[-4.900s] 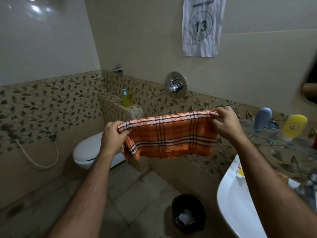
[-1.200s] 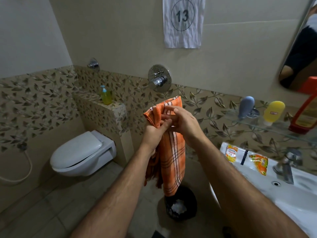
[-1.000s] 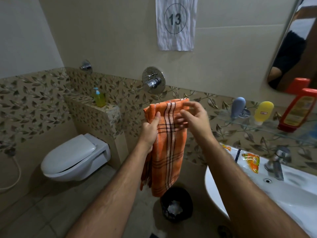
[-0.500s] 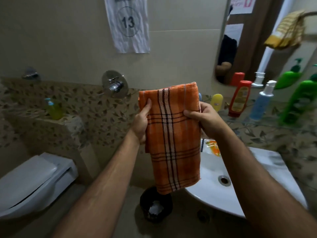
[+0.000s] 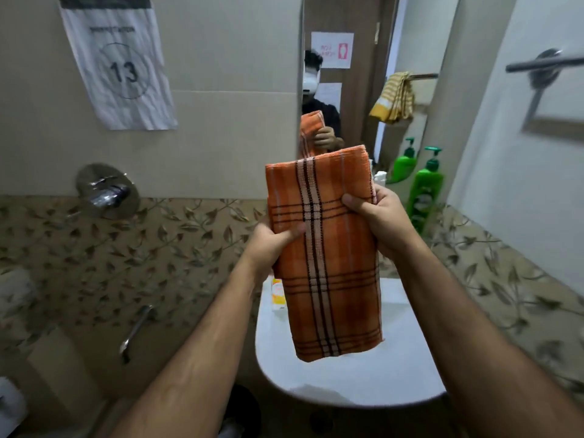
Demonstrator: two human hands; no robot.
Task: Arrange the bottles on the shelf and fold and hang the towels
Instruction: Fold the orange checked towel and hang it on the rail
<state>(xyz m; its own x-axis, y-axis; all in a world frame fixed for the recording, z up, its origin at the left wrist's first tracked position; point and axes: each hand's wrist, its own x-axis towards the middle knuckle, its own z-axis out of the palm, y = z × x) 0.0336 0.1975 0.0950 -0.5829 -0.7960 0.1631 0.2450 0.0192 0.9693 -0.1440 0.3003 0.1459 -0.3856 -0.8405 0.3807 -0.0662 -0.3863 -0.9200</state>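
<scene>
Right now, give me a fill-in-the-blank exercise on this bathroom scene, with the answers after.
1. The left hand and right hand grip a folded plaid towel whose main colour is ____.
2. The towel hangs in front of the white ____.
3. The paper sign on the wall shows the number ____.
4. The pump bottle beside the mirror is ____ in colour.

Missing words: orange; sink; 13; green

The towel [image 5: 325,254] is woven cloth, matt and coarse. The basin [image 5: 347,384] looks smooth, glossy ceramic. The valve [image 5: 106,191] and rail [image 5: 543,66] are shiny metal. The sign [image 5: 118,67] is creased matt paper. The bottle [image 5: 423,192] is glossy green plastic. The wall tiles [image 5: 126,248] look smooth, with a leaf print.
</scene>
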